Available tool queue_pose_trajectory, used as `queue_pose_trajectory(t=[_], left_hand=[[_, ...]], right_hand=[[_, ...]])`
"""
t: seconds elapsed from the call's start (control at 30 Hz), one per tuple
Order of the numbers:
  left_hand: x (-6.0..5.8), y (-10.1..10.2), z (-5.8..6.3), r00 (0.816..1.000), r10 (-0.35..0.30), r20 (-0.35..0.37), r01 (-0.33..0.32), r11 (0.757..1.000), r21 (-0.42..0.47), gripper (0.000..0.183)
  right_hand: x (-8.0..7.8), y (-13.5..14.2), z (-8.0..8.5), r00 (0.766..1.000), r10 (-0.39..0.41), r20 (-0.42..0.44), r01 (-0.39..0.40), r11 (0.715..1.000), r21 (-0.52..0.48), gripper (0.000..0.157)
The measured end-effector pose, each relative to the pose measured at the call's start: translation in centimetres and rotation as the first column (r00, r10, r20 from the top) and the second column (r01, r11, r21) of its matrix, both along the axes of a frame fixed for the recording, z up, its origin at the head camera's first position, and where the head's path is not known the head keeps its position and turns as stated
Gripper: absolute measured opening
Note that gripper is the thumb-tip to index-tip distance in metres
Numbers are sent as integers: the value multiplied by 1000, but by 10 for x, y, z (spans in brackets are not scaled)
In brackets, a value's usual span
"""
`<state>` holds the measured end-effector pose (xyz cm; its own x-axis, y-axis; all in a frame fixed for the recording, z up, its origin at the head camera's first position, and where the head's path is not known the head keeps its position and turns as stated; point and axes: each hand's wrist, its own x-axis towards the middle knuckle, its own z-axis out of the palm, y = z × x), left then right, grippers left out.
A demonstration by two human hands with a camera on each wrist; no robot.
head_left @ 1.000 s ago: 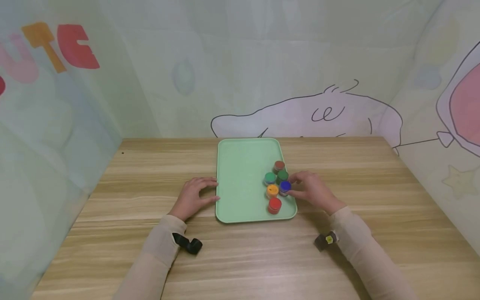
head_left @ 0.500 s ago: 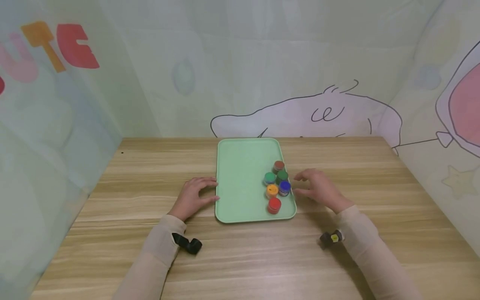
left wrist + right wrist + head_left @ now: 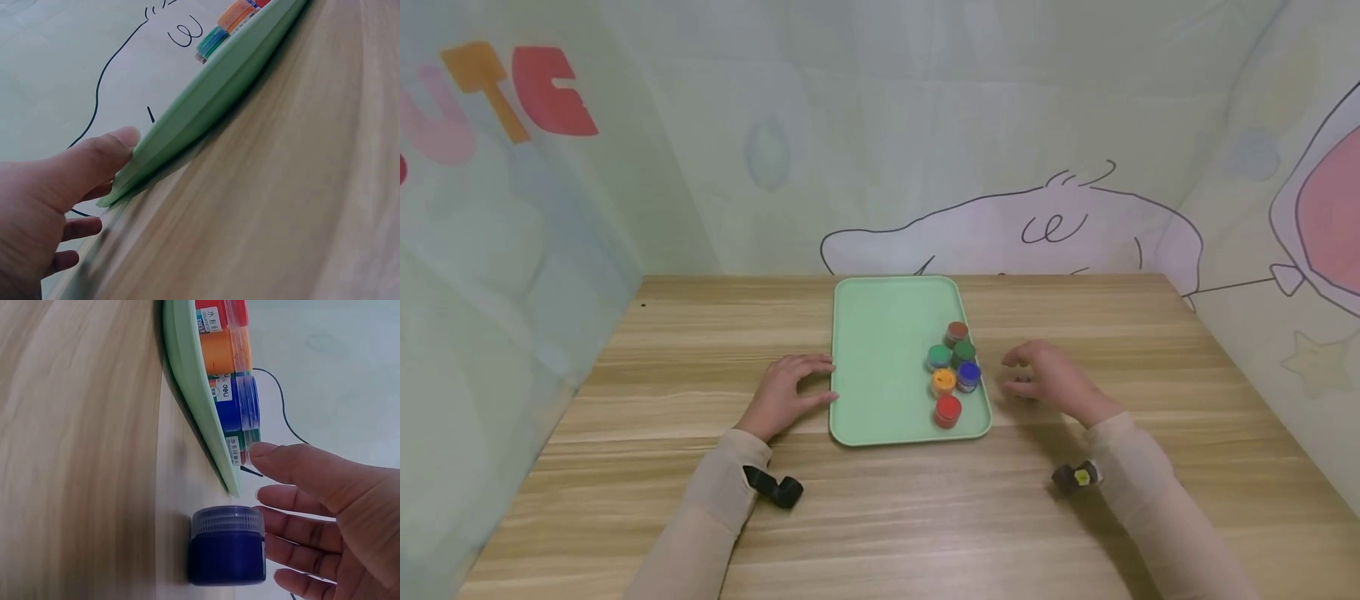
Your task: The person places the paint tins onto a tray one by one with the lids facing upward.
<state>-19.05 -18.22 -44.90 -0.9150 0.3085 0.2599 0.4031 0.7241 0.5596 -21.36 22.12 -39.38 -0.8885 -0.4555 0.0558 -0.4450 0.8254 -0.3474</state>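
My left hand point(image 3: 781, 395) lies at the left rim of a light green tray point(image 3: 880, 367); in the left wrist view its thumb overlaps the rim and its fingers are loosely bent. On the tray's right side stand paint jars with a red lid point(image 3: 947, 411), an orange lid point(image 3: 943, 382), a blue lid point(image 3: 968, 374), a light green lid point(image 3: 938, 357), a dark green lid point(image 3: 963, 352) and a brown lid point(image 3: 957, 332). My right hand point(image 3: 1054, 379), fingers apart, is over the table right of the tray. Beside its fingers a dark blue paint jar point(image 3: 228, 556) stands on the table, mostly hidden in the head view.
The wooden table point(image 3: 895, 517) surrounds the tray on all sides. A cloth backdrop point(image 3: 925, 133) with cartoon drawings rises behind the table's far edge and along both sides. Each wrist carries a small black camera mount, the left one point(image 3: 775, 487) close above the table.
My right hand has moved right, away from the blue-lidded jar on the tray, to the dark blue jar on the table. The left hand and the jars on the tray have stayed put.
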Motion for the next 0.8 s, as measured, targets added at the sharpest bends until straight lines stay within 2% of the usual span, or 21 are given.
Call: queue_pose_trajectory(t=[0.27,0.5,0.8], left_hand=[[0,-1,0,1000,0,-5,0,1000,1,44],[0,-1,0,1000,0,-12,1,1000,8,44],[1,-1,0,1000,2,-6,-2,1000,5,44]], right_hand=[[3,6,1,1000,20,-21,-19,1000,20,29],[5,12,1,1000,1,-11,0,997,79,33],[7,15,0,999,-3,-39,8,993,117,38]])
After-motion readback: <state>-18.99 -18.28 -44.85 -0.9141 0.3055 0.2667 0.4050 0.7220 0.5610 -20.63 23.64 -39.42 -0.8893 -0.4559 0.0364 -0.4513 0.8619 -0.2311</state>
